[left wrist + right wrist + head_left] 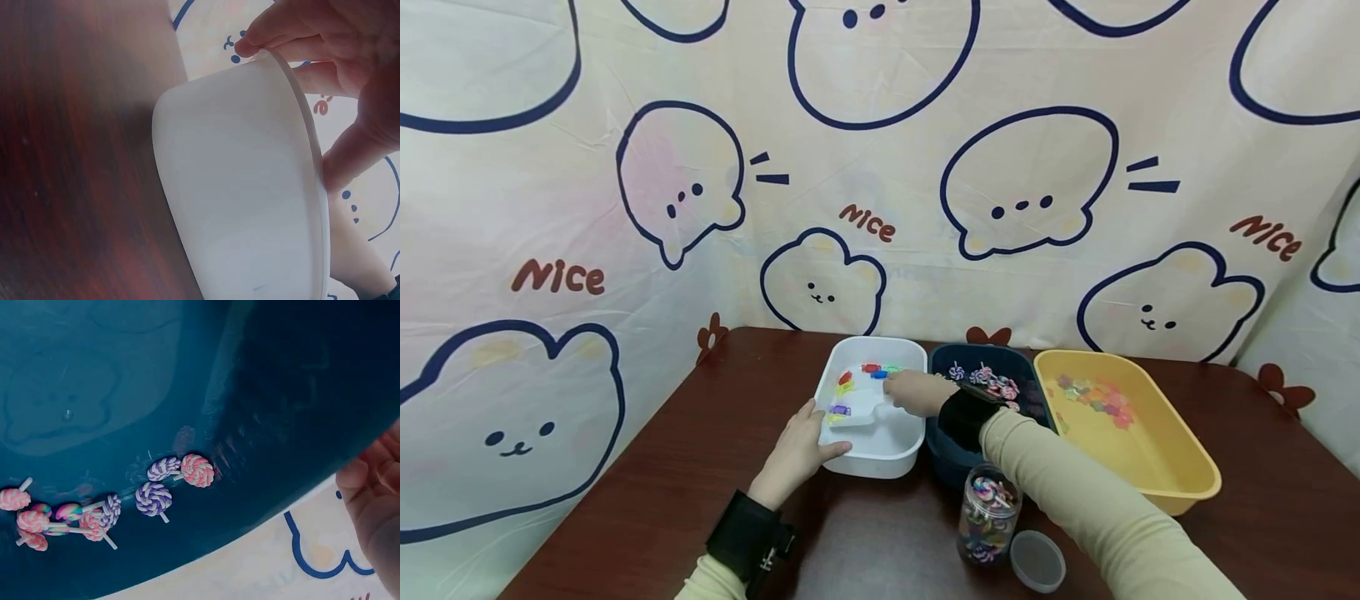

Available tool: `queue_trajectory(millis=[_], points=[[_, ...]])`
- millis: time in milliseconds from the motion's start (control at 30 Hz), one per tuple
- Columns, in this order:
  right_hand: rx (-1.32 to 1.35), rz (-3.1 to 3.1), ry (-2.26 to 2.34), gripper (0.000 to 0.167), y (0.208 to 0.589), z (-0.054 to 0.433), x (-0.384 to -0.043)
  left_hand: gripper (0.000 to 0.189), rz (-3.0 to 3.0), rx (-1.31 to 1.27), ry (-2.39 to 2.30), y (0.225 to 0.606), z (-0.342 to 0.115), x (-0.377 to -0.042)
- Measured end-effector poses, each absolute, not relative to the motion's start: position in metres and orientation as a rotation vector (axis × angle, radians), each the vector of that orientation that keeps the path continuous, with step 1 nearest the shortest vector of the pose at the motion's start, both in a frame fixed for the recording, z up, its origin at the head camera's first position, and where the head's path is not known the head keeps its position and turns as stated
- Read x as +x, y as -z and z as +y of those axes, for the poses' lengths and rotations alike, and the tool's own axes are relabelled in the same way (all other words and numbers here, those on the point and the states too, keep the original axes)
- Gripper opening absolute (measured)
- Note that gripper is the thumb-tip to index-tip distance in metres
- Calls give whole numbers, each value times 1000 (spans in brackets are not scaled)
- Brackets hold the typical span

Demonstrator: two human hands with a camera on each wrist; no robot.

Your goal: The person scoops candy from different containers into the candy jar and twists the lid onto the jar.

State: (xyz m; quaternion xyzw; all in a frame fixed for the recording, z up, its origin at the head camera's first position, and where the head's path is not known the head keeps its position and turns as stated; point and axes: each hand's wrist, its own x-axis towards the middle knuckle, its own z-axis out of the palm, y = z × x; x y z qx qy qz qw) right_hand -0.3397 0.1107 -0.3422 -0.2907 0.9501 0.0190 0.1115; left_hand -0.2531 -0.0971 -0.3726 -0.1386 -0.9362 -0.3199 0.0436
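Observation:
A white basin (872, 462) holds several small candy-shaped pieces, among them a red one (871, 367), a blue one (880, 375) and a purple one (840, 410). My left hand (796, 446) holds this basin's rim at the near left corner, thumb over the front edge, fingers along the left side. My right hand (916, 392) reaches into the basin at its right side, beside the blue and green pieces. Its fingers look bent, but whatever lies under the fingertips is hidden. Below my right wrist, a dark blue basin (250, 406) contains lollipop charms (153, 499).
To the right stands a yellow basin (1180, 454) with pastel pieces (1097, 396). In front of the blue basin are a clear jar (988, 517) full of lollipop charms and its lid (1037, 561). A printed cloth (910, 208) hangs behind the brown table (662, 500).

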Motion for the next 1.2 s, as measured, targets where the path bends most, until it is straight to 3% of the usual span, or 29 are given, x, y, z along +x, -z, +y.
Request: queue_trajectory(millis=[267, 600, 1200], points=[[-784, 2808, 160, 29, 323, 124, -338, 64, -2859, -448, 934, 372, -94, -253], [-784, 2836, 315, 24, 308, 158, -324, 65, -2889, -405, 966, 374, -96, -252], [-580, 2948, 543, 18, 303, 283, -254, 65, -2883, -386, 1003, 374, -96, -252]])
